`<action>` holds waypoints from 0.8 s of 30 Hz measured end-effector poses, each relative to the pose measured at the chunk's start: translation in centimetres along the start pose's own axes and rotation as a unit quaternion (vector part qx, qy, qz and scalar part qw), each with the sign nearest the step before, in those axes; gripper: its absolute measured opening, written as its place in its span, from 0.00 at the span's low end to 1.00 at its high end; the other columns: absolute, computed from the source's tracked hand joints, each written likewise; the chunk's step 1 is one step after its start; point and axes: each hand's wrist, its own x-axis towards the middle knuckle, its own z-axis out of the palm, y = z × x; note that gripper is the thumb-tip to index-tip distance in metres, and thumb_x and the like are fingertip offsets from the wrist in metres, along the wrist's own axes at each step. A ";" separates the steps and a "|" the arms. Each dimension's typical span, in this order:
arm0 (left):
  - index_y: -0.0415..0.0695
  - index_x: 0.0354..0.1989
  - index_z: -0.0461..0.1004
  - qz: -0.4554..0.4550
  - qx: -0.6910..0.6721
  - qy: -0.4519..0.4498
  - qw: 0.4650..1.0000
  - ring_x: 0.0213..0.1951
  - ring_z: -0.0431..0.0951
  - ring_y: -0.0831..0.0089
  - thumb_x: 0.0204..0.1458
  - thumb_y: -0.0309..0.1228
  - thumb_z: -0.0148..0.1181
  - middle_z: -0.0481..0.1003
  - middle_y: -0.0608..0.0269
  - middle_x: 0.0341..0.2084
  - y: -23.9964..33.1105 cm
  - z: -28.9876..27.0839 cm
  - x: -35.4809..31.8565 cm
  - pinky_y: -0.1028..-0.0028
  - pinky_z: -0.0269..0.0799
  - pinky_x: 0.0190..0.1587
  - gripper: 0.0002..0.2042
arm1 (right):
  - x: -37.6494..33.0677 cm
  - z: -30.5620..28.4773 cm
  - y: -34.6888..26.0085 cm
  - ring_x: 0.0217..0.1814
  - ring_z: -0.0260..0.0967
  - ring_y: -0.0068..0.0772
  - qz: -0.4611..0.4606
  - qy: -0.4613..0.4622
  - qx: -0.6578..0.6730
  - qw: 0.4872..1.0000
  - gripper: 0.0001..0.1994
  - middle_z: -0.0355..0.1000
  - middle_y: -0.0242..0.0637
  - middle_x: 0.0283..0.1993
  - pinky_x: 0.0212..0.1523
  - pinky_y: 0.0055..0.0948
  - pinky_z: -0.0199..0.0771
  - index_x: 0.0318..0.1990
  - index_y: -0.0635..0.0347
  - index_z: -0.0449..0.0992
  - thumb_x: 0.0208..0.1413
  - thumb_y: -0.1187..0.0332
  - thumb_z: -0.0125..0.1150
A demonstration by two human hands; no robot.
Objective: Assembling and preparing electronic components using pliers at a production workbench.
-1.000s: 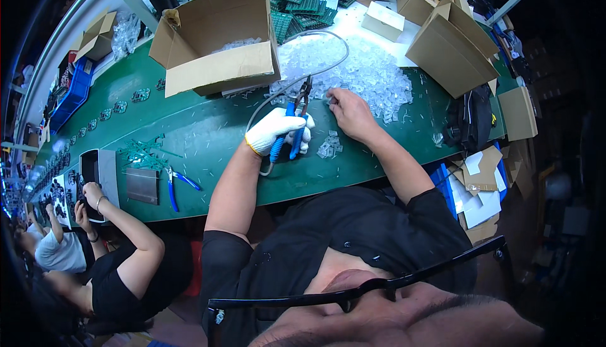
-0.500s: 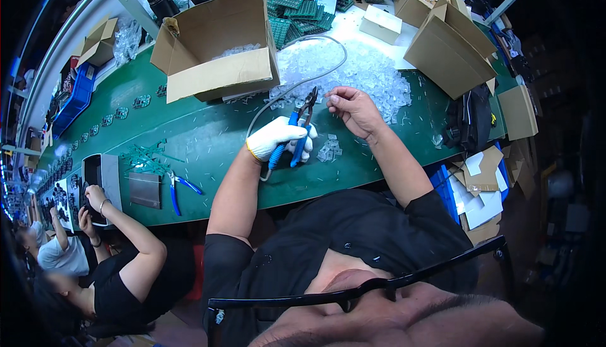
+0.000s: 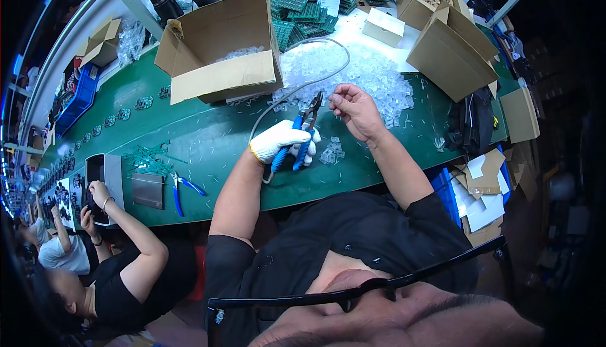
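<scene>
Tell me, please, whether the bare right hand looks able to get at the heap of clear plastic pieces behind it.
Probably yes. The right hand hovers at the near edge of the heap of clear plastic pieces, with only open green table around. Its fingertips already pinch something small, though.

I see blue-handled cutters (image 3: 297,138) in my white-gloved left hand (image 3: 281,142), clear plastic pieces (image 3: 366,72), green table (image 3: 189,132), brown box (image 3: 221,50).
</scene>
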 end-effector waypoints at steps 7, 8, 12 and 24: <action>0.36 0.57 0.80 0.013 0.018 0.003 1.000 0.36 0.90 0.62 0.64 0.41 0.71 0.86 0.55 0.38 -0.4 -0.1 0.0 0.65 0.88 0.42 0.22 | -0.4 0.7 -0.6 0.46 0.79 0.24 0.020 -0.019 -0.029 0.999 0.16 0.83 0.37 0.49 0.45 0.23 0.78 0.62 0.66 0.81 0.70 0.76 0.69; 0.36 0.58 0.80 0.010 0.026 0.003 1.000 0.36 0.90 0.62 0.64 0.41 0.71 0.86 0.56 0.38 -0.3 0.0 0.0 0.65 0.88 0.42 0.22 | -0.2 0.5 -0.6 0.46 0.79 0.24 0.019 -0.019 -0.029 0.999 0.16 0.83 0.37 0.49 0.45 0.23 0.78 0.62 0.66 0.81 0.70 0.76 0.69; 0.36 0.58 0.80 0.014 0.034 0.006 0.999 0.36 0.90 0.63 0.63 0.41 0.71 0.86 0.56 0.39 -0.1 0.2 -0.1 0.66 0.88 0.42 0.22 | 0.0 1.0 -0.4 0.45 0.80 0.25 0.007 -0.003 -0.071 0.997 0.15 0.82 0.36 0.48 0.44 0.23 0.78 0.61 0.68 0.81 0.69 0.76 0.68; 0.37 0.54 0.81 -0.017 0.109 0.073 0.991 0.33 0.86 0.65 0.59 0.39 0.75 0.84 0.59 0.35 1.3 2.8 -0.9 0.65 0.84 0.40 0.21 | 0.0 2.1 -2.0 0.40 0.80 0.24 -0.029 0.029 -0.149 0.988 0.07 0.81 0.34 0.40 0.39 0.23 0.78 0.47 0.64 0.80 0.64 0.78 0.72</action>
